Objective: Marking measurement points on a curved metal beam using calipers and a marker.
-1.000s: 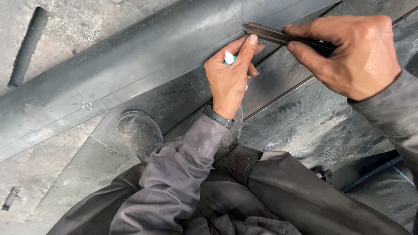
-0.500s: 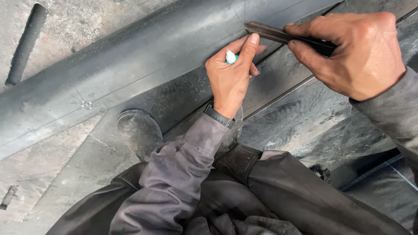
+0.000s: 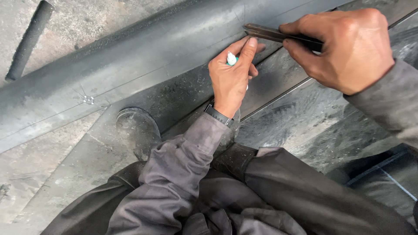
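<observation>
My left hand [image 3: 230,80] is closed around a small white and teal marker [image 3: 231,59], its thumb stretched up against the large grey steel pipe [image 3: 130,56]. My right hand [image 3: 344,48] grips a flat dark metal ruler [image 3: 270,33] and holds it against the pipe, its tip beside a thin scribed line. The two hands are a short way apart, and the ruler's end lies just above my left thumb. A black watch sits on my left wrist.
The pipe lies diagonally on flat steel plates [image 3: 296,117] with a seam running under my hands. My dusty boot [image 3: 137,130] rests on the plate below the pipe. A dark rod [image 3: 28,41] lies on the concrete floor at upper left. My grey work trousers fill the bottom.
</observation>
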